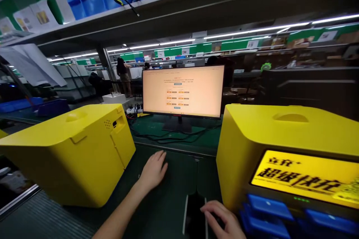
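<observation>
Left hand [153, 170] lies flat, fingers spread, grip empty, on the dark desk [168, 209] beside the left yellow box [70, 149]. Right hand [223, 220] rests loosely curled on a dark phone-like device [193, 213], just beside the right yellow box [280, 138]. Monitor [182, 91] lit behind.

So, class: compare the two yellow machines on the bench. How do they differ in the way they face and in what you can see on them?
The left yellow machine shows a plain side with a hinged flap and a small slot; the right yellow machine shows a lit yellow sign with black characters. The right machine shows blue slots under the sign; the left machine shows none. Both have yellow casings with a round dimple on top.
</observation>
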Demonstrator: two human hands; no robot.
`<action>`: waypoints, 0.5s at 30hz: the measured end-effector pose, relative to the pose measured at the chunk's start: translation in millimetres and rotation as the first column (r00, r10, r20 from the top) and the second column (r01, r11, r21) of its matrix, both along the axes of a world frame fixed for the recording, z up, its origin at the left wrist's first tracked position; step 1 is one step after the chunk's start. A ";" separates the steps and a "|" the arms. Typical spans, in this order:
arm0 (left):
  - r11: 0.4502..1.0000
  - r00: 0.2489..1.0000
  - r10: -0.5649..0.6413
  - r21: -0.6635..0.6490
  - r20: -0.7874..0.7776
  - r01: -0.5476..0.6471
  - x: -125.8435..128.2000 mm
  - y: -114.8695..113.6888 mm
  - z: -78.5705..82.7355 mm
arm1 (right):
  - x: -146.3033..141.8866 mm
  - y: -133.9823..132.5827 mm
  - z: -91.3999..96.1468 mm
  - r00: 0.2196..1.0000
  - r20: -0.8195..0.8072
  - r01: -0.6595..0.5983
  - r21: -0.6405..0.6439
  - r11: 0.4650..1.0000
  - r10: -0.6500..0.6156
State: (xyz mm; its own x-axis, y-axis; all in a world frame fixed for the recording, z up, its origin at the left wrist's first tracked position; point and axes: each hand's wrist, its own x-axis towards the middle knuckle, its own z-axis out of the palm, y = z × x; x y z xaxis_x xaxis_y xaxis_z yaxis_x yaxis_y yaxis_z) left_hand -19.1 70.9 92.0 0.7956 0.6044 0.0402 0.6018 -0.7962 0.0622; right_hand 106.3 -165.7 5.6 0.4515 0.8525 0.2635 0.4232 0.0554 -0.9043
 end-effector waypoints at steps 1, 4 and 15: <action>1.000 1.000 0.011 0.011 -0.004 -0.011 18.6 15.2 -4.4 | 0.6 0.5 1.2 1.000 0.001 -0.012 -0.015 1.000 0.012; 0.998 0.998 0.056 0.007 -0.036 -0.056 55.1 49.0 -11.0 | 1.3 0.4 6.0 1.000 0.009 -0.024 -0.046 0.999 0.024; 0.903 0.923 -0.385 -0.218 -0.032 0.369 -20.2 -97.3 4.3 | -8.4 3.1 17.3 0.946 -0.324 0.025 -0.029 0.999 -0.033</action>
State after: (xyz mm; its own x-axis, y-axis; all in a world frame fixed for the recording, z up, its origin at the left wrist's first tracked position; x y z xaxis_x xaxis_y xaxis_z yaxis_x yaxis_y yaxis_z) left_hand -39.3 -26.4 96.3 0.9616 0.2477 -0.1181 0.2683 -0.9391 0.2150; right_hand 97.9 -162.6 22.9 0.5333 0.8423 0.0780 0.1079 0.0238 -0.9939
